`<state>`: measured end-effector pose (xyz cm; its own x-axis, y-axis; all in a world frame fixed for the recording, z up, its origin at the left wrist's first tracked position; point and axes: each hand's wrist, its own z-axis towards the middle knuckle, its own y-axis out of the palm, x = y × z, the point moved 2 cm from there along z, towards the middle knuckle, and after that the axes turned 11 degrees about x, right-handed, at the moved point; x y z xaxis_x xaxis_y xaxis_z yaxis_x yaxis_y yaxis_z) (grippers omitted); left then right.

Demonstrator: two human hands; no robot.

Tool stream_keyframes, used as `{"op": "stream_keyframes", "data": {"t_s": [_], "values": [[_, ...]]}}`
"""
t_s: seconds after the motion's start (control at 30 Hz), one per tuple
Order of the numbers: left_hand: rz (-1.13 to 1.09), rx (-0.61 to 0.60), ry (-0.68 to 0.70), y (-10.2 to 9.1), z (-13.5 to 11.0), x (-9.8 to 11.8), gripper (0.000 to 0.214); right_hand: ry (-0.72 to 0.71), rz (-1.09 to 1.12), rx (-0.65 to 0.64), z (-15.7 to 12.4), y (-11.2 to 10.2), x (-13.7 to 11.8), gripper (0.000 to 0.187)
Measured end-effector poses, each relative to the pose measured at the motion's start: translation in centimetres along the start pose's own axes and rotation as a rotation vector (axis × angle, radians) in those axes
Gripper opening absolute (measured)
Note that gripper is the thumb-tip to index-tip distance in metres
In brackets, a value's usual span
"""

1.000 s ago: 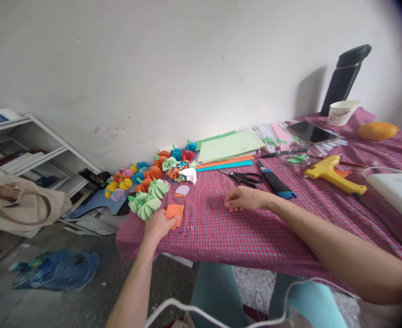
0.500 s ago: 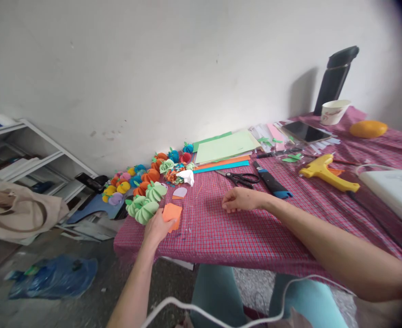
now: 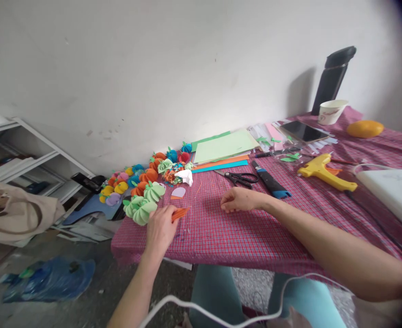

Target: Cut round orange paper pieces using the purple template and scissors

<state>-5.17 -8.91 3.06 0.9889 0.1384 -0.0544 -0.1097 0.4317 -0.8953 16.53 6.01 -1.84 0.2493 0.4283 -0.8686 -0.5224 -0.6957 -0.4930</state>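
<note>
My left hand (image 3: 161, 226) is closed on a small stack of orange paper pieces (image 3: 180, 213), turned edge-on near the table's left front. My right hand (image 3: 235, 200) rests on the checked cloth with its fingers curled in; nothing shows in them. Between the hands and farther back lies a lilac paper piece (image 3: 178, 192) with an orange edge under it. Folded green paper pumpkins (image 3: 141, 210) stand just left of my left hand. Beyond my right hand lie black-handled scissors (image 3: 242, 177) and a black and blue cutter (image 3: 272, 180).
Many coloured paper pumpkins (image 3: 149, 175) crowd the left edge, beside a crumpled white paper (image 3: 186, 176). Coloured sheets (image 3: 226, 145) lie at the back. To the right are a yellow glue gun (image 3: 323, 171), a tablet (image 3: 305, 131), a paper cup (image 3: 332, 112) and a white box (image 3: 392, 191).
My left hand has lifted and tilted the orange paper stack, so its edges now show instead of its flat face. My right hand has stayed in place.
</note>
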Motion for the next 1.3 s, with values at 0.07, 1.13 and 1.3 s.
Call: {"op": "stream_keyframes", "data": {"t_s": [0.07, 1.13, 1.3], "values": [[0.019, 0.055, 0.098, 0.3, 0.1, 1.4, 0.016, -0.032, -0.011, 0.019, 0.0, 0.1, -0.2, 0.018], [-0.378, 0.140, -0.086, 3.2, -3.7, 0.0, 0.079, 0.014, -0.090, 0.364, 1.5, 4.7, -3.2, 0.048], [-0.425, 0.205, -0.048, 4.0, -3.4, 0.2, 0.060, -0.142, -0.133, 0.410, 1.8, 6.4, -3.1, 0.040]]}}
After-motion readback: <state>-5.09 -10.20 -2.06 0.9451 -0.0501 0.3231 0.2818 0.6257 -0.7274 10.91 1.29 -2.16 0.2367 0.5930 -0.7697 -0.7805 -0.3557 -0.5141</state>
